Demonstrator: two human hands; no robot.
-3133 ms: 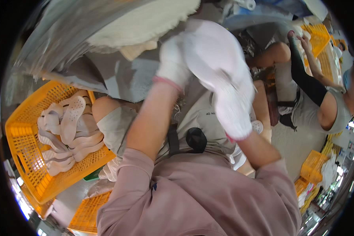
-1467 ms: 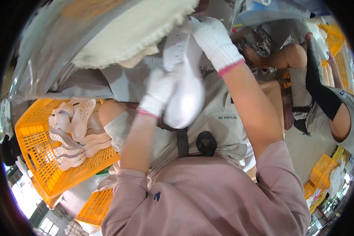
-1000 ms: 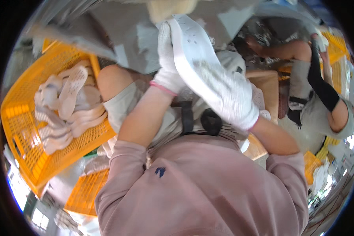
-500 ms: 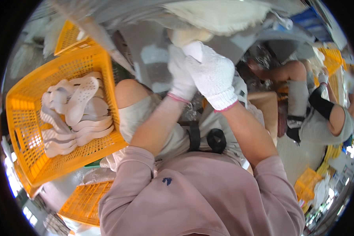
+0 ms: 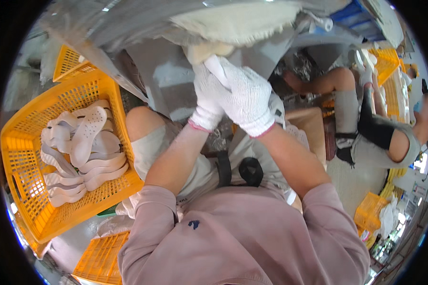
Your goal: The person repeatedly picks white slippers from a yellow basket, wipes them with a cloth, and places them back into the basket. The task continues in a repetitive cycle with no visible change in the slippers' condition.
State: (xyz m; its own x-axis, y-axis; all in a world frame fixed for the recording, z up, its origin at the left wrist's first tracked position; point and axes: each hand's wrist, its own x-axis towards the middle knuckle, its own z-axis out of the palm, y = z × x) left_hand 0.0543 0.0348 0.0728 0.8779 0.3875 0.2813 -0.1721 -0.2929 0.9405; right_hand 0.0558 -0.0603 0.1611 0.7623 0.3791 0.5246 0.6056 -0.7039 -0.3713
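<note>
My left hand [image 5: 206, 97] and my right hand [image 5: 249, 99], both in white knit gloves, are closed together in front of me. Between them they grip a white shoe sole [image 5: 216, 71], of which one narrow end shows above the fingers; the gloves hide the rest. Just beyond the fingertips is a rounded cream pad [image 5: 208, 51], touching or nearly touching the sole. Above it hangs a frayed off-white cloth [image 5: 238, 23] on a grey machine housing. At my left, an orange crate [image 5: 126, 175] holds several white soles [image 5: 88, 135], some with holes in them.
Another orange crate [image 5: 72, 64] stands behind the first, and one more [image 5: 102, 259] is at the lower left. A co-worker's gloved hand [image 5: 366, 78] is at the right by white pieces and an orange crate [image 5: 384, 64]. My knees flank the machine.
The view has shifted slightly, so most things sit further left. My hands stay closed together at the cream pad, and the sole's visible end has tilted. The co-worker's arm has moved.
</note>
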